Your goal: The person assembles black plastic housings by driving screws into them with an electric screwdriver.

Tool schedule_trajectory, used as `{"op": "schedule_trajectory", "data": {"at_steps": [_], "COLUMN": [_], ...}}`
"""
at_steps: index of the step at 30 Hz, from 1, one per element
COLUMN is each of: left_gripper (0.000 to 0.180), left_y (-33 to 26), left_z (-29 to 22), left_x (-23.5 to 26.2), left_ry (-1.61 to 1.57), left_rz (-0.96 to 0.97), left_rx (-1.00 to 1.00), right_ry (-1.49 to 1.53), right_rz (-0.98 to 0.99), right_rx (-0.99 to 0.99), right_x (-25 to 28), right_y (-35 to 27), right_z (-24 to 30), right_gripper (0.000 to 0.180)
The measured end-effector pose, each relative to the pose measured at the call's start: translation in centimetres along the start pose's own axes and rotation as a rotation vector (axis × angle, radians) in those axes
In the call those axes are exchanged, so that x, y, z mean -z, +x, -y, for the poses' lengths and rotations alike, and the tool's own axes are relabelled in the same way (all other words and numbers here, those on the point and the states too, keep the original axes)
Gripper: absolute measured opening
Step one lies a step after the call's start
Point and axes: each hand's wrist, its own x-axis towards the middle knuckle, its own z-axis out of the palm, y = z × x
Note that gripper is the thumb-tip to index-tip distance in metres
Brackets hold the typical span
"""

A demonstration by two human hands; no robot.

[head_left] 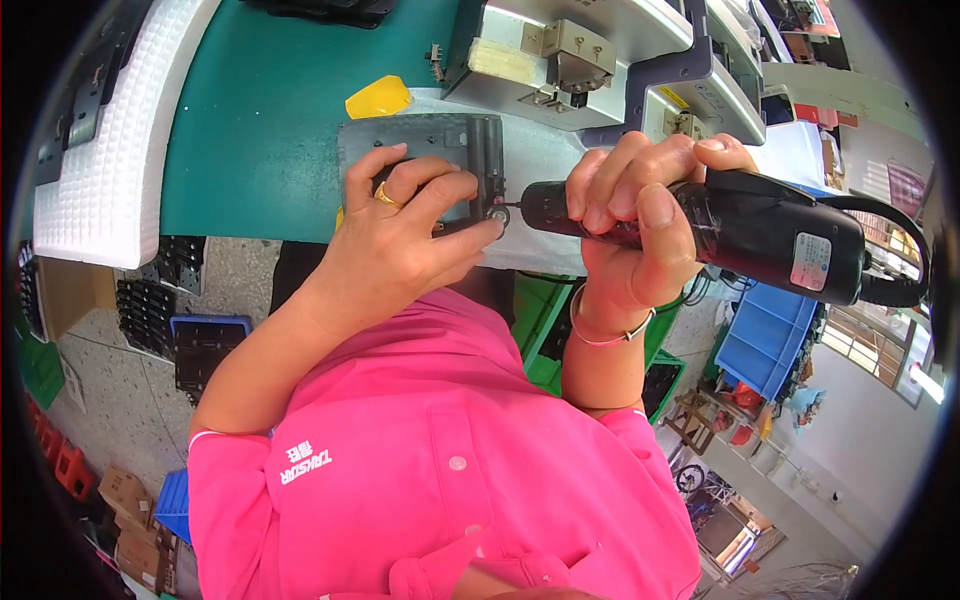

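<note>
Left hand [400, 230] holding black housing [425, 131] on green surface [260, 150], fingers [437, 196] curling over its top. Right hand [640, 215] gripping black electric screwdriver [775, 235], fingers wrapping around its body, bit [513, 205] pointing at housing's right edge.

Bright light fills the view, a white lamp [927, 383] glares at right, and edges bow toward blackened corners.

The green worktop [250, 120] bears a white foam tray [105, 210] at the left, with black parts [90, 115] on it. A yellow scrap [380, 98] lies near a white sheet [555, 165]; metal fixtures [530, 95] stand beyond. Green crates [540, 315] sit below. Cardboard boxes [125, 495] and red bins [70, 470] show at lower left, a blue bin [768, 335] and a bicycle wheel [690, 479] at right.
</note>
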Motion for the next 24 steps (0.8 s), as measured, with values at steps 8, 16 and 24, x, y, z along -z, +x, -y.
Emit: {"op": "schedule_trajectory", "data": {"at_steps": [8,16,24], "left_gripper": [0.032,0.03,0.027], "left_y": [0.2,0.6,2.5], "left_z": [0.1,-0.1,-0.5], "left_x": [0.3,0.7,1.3], "left_ry": [-0.046,-0.068,-0.164], "left_rz": [0.019,0.03,-0.095], "left_rx": [0.029,0.032,0.189], "right_ry": [0.03,0.002,0.194], "right_rz": [-0.027,-0.054,-0.03], "right_rx": [0.017,0.059,0.055], "right_x": [-0.2,-0.4,0.4], "right_y": [0.4,0.3,0.1], "right_z": [0.7,1.2,2.9], "right_gripper": [0.045,0.044,0.043]}}
